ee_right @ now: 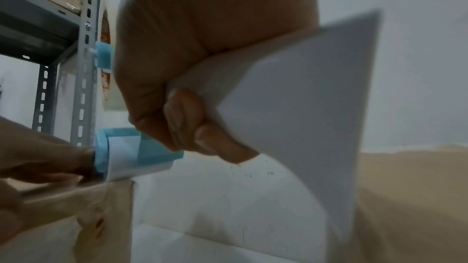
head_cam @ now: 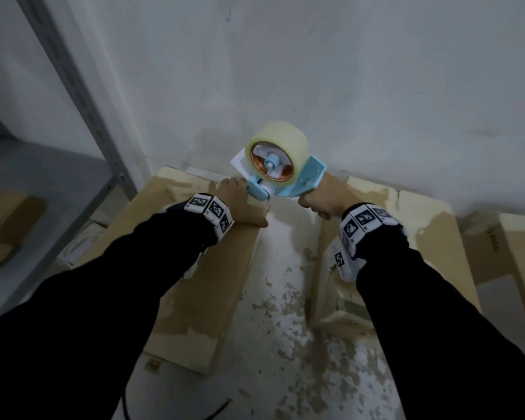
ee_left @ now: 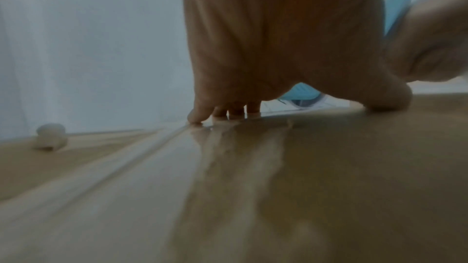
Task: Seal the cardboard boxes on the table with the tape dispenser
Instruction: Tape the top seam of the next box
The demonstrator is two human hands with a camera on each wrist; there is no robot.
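Observation:
Two cardboard boxes lie on the table, a left box (head_cam: pixel 194 277) and a right box (head_cam: pixel 412 237). My left hand (head_cam: pixel 238 197) presses flat on the left box's far right corner, fingertips (ee_left: pixel 200 117) touching the top (ee_left: pixel 228 187) near its far edge. My right hand (head_cam: pixel 319 201) grips the white handle (ee_right: pixel 291 107) of the light blue tape dispenser (head_cam: pixel 309 177), which carries a clear tape roll (head_cam: pixel 278 147). The dispenser's front roller (ee_right: pixel 119 153) sits at the left box's corner (ee_right: pixel 106 207), right beside my left hand (ee_right: pixel 38 165).
The white table (head_cam: pixel 279 313) has a flaking surface between the boxes. A grey metal shelf (head_cam: pixel 82 101) with a cardboard box (head_cam: pixel 6 225) stands at the left. A third box (head_cam: pixel 515 253) lies far right. A wall (head_cam: pixel 315 71) is close behind. A small white lump (ee_left: pixel 49 137) sits on the left box.

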